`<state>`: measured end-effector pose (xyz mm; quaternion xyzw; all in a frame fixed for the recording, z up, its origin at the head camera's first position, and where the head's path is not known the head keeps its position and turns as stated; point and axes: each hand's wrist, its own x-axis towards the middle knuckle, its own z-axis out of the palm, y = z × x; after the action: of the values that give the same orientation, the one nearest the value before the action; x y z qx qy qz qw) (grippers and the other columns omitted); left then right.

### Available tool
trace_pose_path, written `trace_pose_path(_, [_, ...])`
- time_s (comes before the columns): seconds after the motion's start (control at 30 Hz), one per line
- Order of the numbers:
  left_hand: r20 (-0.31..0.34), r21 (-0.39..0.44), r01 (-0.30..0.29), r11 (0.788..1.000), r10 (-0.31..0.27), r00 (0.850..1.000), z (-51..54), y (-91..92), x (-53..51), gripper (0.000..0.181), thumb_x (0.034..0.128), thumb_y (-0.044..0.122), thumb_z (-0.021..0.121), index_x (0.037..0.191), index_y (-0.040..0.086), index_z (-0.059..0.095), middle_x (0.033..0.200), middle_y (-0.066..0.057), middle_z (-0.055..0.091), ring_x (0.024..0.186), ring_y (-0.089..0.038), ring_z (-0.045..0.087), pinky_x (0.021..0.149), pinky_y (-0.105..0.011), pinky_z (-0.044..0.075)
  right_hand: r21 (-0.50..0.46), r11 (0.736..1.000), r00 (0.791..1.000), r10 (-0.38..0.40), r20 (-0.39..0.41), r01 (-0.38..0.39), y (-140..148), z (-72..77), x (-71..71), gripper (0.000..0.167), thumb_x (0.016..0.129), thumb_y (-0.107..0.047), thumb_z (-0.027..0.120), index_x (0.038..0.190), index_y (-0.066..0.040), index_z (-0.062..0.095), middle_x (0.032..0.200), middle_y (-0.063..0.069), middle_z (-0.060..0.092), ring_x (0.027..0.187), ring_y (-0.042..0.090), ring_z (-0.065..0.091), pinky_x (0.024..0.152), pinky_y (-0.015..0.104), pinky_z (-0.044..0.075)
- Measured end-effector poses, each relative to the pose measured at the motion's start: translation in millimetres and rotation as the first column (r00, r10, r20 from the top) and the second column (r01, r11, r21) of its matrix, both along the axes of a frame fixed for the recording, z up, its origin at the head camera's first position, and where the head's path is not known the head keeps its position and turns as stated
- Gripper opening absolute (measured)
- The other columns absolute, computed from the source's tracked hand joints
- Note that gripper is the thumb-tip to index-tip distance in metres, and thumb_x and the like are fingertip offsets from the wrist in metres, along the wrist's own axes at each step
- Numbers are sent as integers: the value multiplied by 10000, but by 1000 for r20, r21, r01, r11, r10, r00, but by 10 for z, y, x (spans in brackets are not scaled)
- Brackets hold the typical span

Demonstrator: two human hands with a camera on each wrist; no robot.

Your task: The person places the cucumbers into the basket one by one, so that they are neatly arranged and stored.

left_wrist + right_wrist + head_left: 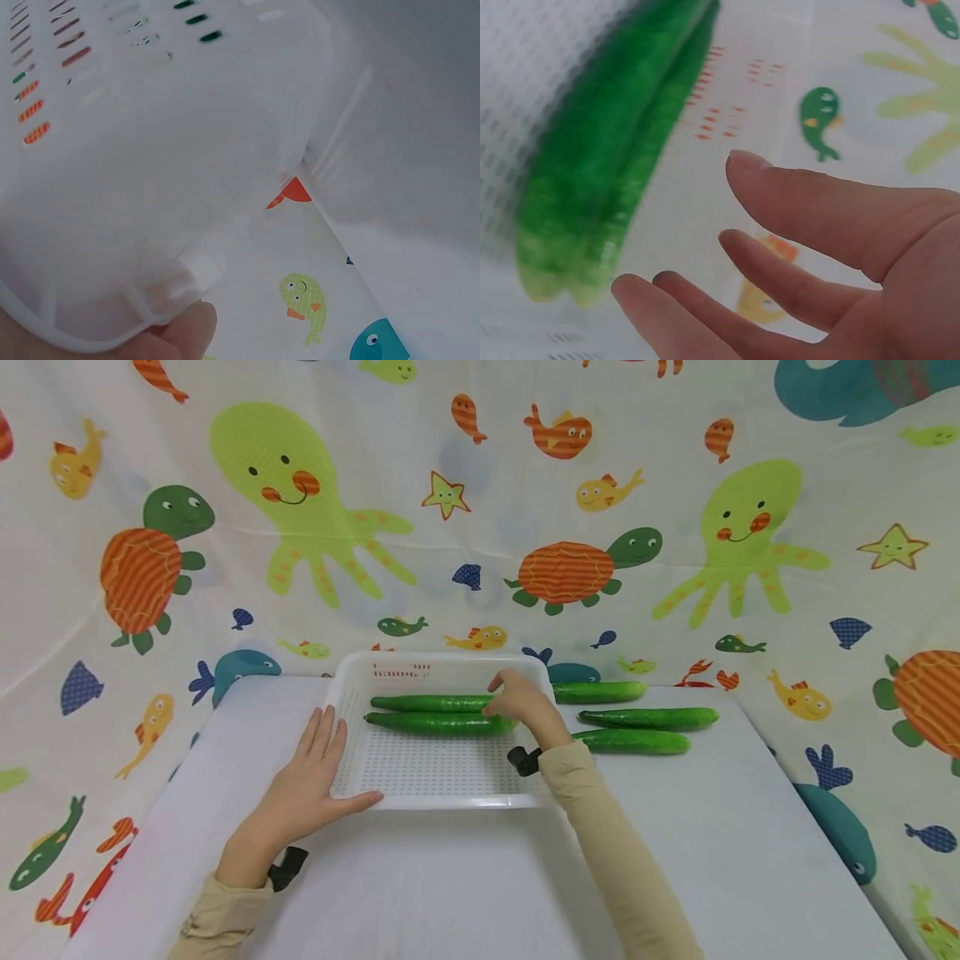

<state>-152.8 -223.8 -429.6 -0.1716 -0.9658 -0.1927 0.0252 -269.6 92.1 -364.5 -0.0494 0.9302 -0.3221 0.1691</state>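
A white plastic basket (442,800) with a perforated floor stands on the table. Two long green cucumbers (427,723) lie side by side in it, and they show close up in the right wrist view as cucumbers (592,165) with paler ends. My left hand (307,781) rests against the basket's left side, fingers straight along the wall and thumb at the near rim. Over the right ends of the two cucumbers is my right hand (521,702). Its fingers and thumb (802,206) are spread apart, with nothing between them.
Right of the basket, three more cucumbers lie on the white table (420,885): a rear cucumber (600,692), a middle cucumber (652,718) and a near cucumber (633,742). Behind the table hangs a curtain (480,527) printed with sea animals.
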Motion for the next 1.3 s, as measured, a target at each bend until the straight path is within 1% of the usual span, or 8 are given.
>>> trace_pose_path(0.2, [-4,-3,2,1000,-2,1000,-9,-9,1,1208,808,687,665,1538,-106,120,1635,-232,-64,1500,-362,-114,1080,-654,274,-143,990,995,-3,-96,-11,147,262,162,385,907,-159,727,1258,-56,607,1295,201,582,1174,368,556,923,491,491])
trace_pose_path(0.33, [-6,-2,7,1000,-7,1000,-14,-8,0,1202,810,683,664,1537,-107,123,1636,-229,-63,1500,-363,-112,1081,-648,279,-260,964,978,-10,-209,-46,299,376,312,361,918,-175,718,1247,-67,620,1223,152,629,1133,321,600,907,467,508])
trace_pose_path(0.6, [2,-3,10,1000,-10,1000,-13,6,0,1203,810,680,668,1537,-107,119,1634,-231,-68,1499,-359,-121,1096,-638,261,-481,846,885,-23,-465,-231,687,423,539,283,952,-145,682,1206,-29,635,1134,124,663,1020,197,639,891,335,521])
trace_pose_path(0.73, [7,-5,6,1000,-6,1000,-1,9,-1,1207,809,676,672,1536,-110,113,1633,-234,-73,1499,-359,-126,1101,-637,252,-554,782,829,-89,-552,-285,904,351,595,224,944,-33,663,1149,56,644,1077,144,675,982,164,661,882,261,524])
trace_pose_path(0.83, [15,-5,5,1000,-5,1000,2,5,1,1208,810,675,672,1536,-110,108,1633,-233,-79,1498,-356,-131,1104,-635,248,-588,755,791,-156,-591,-291,1084,256,615,189,944,5,645,1116,82,655,1030,147,691,957,167,678,874,258,533])
trace_pose_path(1.03, [22,-15,1,1000,0,1000,8,-5,7,1207,815,679,663,1536,-110,102,1632,-232,-85,1497,-364,-128,1106,-635,244,-645,736,782,-272,-561,-206,1459,38,627,176,962,-37,637,1098,66,679,991,114,707,930,185,685,873,249,530])
trace_pose_path(1.2, [13,-15,5,1000,-5,1000,-1,-6,3,1201,818,674,664,1536,-110,106,1633,-229,-87,1498,-360,-129,1096,-634,263,-650,752,775,-347,-528,-106,1742,-185,638,200,972,-53,626,1106,90,670,987,102,723,926,137,686,871,209,517])
trace_pose_path(1.3, [14,-15,5,1000,-5,1000,-10,-2,-4,1205,816,677,664,1538,-105,101,1634,-223,-92,1498,-353,-136,1097,-636,261,-670,741,778,-396,-488,-43,1890,-329,645,221,975,-55,622,1111,116,656,985,95,730,916,129,688,858,201,518])
